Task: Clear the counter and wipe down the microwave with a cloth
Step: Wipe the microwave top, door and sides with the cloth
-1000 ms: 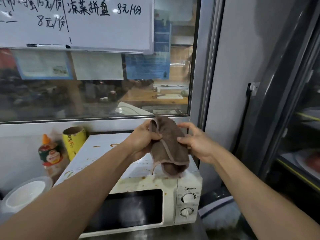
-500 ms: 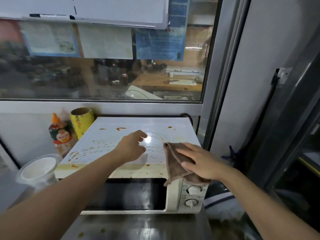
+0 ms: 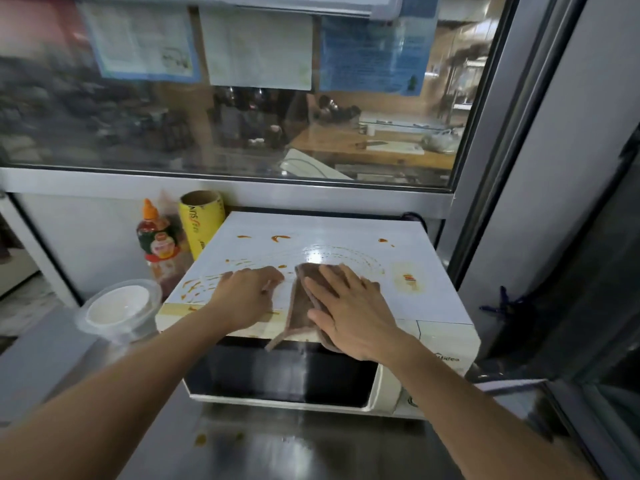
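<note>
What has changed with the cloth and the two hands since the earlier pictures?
The brown cloth went from being held up in both hands down onto the microwave top, then slid leftward from the right front corner toward the middle. The right hand now presses it flat. The left hand gave up its grip and rests on the stained top. The sauce bottle, yellow roll and bowl stayed put.

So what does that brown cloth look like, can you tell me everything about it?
The cloth is brown, soft-looking fabric with a paler stitched edge, folded into a long strip. It lies on the white, sauce-stained top of the microwave, and its near end hangs over the front edge, just above the dark door. The right hand lies flat on it with straight fingers, covering its right side. The left hand rests on the microwave top beside it, fingers curled near its left edge; contact is unclear.
</note>
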Tool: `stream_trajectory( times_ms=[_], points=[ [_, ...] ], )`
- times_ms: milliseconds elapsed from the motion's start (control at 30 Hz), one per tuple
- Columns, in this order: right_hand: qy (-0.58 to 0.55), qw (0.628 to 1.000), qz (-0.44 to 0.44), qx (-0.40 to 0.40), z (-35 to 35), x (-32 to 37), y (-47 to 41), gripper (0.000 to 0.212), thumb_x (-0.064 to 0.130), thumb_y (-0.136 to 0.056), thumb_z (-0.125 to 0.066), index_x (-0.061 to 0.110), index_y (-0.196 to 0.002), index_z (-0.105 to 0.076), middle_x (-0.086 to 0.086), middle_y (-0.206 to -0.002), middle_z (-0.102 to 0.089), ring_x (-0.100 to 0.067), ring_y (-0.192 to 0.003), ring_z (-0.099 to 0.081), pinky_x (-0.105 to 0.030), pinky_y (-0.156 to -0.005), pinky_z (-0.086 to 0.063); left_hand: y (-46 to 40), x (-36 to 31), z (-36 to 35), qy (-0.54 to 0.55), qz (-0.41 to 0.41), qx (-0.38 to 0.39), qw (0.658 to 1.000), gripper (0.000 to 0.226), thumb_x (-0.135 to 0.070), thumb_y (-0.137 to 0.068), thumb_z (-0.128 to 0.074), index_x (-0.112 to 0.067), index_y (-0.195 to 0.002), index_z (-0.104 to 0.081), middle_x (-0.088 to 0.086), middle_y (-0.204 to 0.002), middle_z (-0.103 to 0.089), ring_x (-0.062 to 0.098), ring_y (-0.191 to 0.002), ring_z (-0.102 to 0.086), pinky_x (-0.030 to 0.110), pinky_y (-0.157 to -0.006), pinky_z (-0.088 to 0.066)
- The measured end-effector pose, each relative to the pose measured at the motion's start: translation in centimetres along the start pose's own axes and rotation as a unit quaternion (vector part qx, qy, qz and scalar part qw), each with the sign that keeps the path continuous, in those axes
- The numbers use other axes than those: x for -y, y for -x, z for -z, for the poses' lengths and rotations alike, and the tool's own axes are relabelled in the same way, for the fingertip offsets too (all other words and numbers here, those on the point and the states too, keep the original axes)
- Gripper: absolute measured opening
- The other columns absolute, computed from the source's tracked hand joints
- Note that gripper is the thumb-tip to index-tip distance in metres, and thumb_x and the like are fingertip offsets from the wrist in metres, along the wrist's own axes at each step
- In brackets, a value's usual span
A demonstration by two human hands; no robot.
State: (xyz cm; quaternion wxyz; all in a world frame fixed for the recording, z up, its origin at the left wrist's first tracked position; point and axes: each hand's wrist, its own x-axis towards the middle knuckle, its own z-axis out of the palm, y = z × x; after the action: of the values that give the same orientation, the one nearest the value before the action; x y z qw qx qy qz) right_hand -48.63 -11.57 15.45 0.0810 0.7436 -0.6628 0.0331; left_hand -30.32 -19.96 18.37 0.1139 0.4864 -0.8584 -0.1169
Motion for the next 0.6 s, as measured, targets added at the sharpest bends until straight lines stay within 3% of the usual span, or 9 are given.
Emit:
stream_trajectory(
  times_ms=[100, 167, 300, 433, 600],
  points=[
    [0.023, 0.999, 0.033, -0.004, -0.4, 0.2, 1.5, 0.057, 0.055, -0.094, -0.022, 0.035, -0.146, -0.01, 0.001, -0.158, -0.01, -0.026, -0.144, -0.009, -0.049, -0.112, -0.018, -0.1, 0.5, 0.0, 0.009, -0.004, 0.009, 1.0, 0.038, -0.013, -0.091, -0.042, -0.028, -0.123, -0.056, -0.005, -0.132, -0.056, 0.021, -0.123, -0.047, 0.039, -0.105, -0.032],
    [0.049, 0.998, 0.036, -0.004, -0.3, -0.9, 3.3, 0.061, 0.053, -0.093, -0.034, 0.034, -0.147, -0.014, 0.001, -0.157, -0.017, -0.027, -0.143, -0.018, -0.048, -0.11, -0.025, -0.2, 0.6, -0.3, 0.006, -0.009, 0.004, 1.0, 0.035, -0.016, -0.092, -0.042, -0.028, -0.122, -0.058, -0.008, -0.134, -0.054, 0.02, -0.124, -0.046, 0.04, -0.106, -0.031],
    [0.081, 0.996, -0.026, -0.028, 0.8, -5.5, 7.5, 0.064, 0.053, -0.08, -0.059, 0.028, -0.137, -0.045, -0.004, -0.143, -0.046, -0.031, -0.125, -0.05, -0.047, -0.097, -0.045, -0.1, 0.5, -0.8, 0.001, -0.012, -0.011, 1.0, 0.035, -0.018, -0.093, -0.042, -0.026, -0.123, -0.057, -0.009, -0.135, -0.053, 0.018, -0.124, -0.046, 0.042, -0.11, -0.024],
    [0.124, 0.987, -0.089, -0.057, 0.1, -7.5, 10.0, 0.067, 0.052, -0.074, -0.068, 0.023, -0.133, -0.052, -0.01, -0.137, -0.051, -0.034, -0.119, -0.052, -0.047, -0.088, -0.047, 0.3, 0.7, -1.2, -0.01, -0.018, -0.025, 0.999, 0.036, -0.017, -0.092, -0.041, -0.025, -0.124, -0.055, -0.006, -0.133, -0.054, 0.02, -0.124, -0.045, 0.044, -0.11, -0.023],
    [0.119, 0.978, -0.106, -0.136, -1.9, -2.3, 7.5, 0.07, 0.055, -0.074, -0.064, 0.027, -0.135, -0.044, -0.01, -0.133, -0.053, -0.034, -0.115, -0.05, -0.047, -0.089, -0.041, 0.6, 0.4, -1.6, -0.059, -0.043, -0.037, 0.997, 0.032, -0.019, -0.094, -0.038, -0.022, -0.121, -0.055, -0.005, -0.132, -0.054, 0.019, -0.124, -0.044, 0.045, -0.111, -0.019]
  ],
)
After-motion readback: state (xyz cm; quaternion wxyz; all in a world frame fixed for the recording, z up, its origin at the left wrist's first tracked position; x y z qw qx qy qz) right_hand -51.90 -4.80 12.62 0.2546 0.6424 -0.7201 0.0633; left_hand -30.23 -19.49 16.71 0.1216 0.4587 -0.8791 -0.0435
